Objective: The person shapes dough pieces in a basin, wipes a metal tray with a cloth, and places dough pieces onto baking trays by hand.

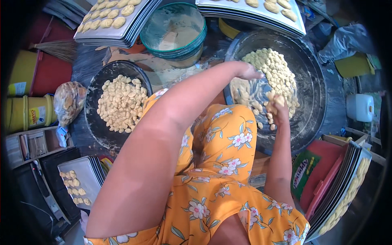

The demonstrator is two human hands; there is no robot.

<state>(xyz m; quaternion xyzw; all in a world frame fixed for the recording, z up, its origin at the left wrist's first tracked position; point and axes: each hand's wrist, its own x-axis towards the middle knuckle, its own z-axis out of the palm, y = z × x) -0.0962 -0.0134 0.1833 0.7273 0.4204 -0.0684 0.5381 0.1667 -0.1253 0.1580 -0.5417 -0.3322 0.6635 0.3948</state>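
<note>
A wide black basin [307,122] at the right holds a heap of small pale dough pieces [274,67], with flour smeared over its bottom. My left arm reaches across to it, and my left hand [250,72] hovers at the heap's left edge, fingers stretched out and partly hidden from above. Lower in the same basin my right hand [280,108] is closed around some dough pieces [271,102]. A few loose pieces lie just below that hand. Another black basin [90,107] at the left is filled with similar dough pieces [122,102].
Stacked trays of shaped dough [134,24] stand at the far left, with another tray stack [269,16] at the far right. Between them sits a green tub [173,45]. More trays stand at the near left [81,179] and near right [343,192]. Yellow buckets [36,112] line the left.
</note>
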